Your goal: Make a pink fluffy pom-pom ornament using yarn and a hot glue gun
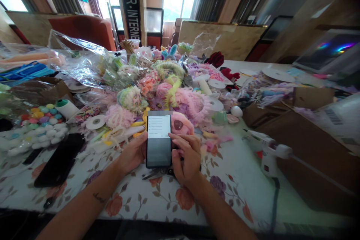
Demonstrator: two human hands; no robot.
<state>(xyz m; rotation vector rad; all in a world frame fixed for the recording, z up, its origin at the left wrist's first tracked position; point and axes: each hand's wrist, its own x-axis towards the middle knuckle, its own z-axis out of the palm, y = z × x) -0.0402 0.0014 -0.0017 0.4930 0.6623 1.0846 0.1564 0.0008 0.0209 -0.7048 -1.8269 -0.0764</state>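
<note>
- Holds the phone (159, 152) in the left hand (135, 152), in front of the body, above the near part of a floral tablecloth (140, 204).
- Looks slim, dark and rectangular, with thin black edges and squared-off proportions, turned tall way up with the lit face toward the camera.
- Shows a white panel across the upper part of the screen, with several short rows of dark print and small marks down the left; too small to read.
- Turns plain grey across the lower part of the screen; is blurred out in a strip along the top.
- Closed around the phone's left side with the left hand, thumb along the edge, gripping only that; cannot tell how the hidden fingers lie behind.
- Partly open with the right hand (188, 157), fingers loosely bent, one fingertip at the screen's right edge, gripping nothing visible.
- Lies close to a pink plush piece (182, 123), just behind, and to scissors (153, 174), partly hidden below.
- Backed by a heap of pastel yarn and trims (180, 97); flanked by a dark flat device (60, 161) at left and a white glue gun (268, 153) at right.
</note>
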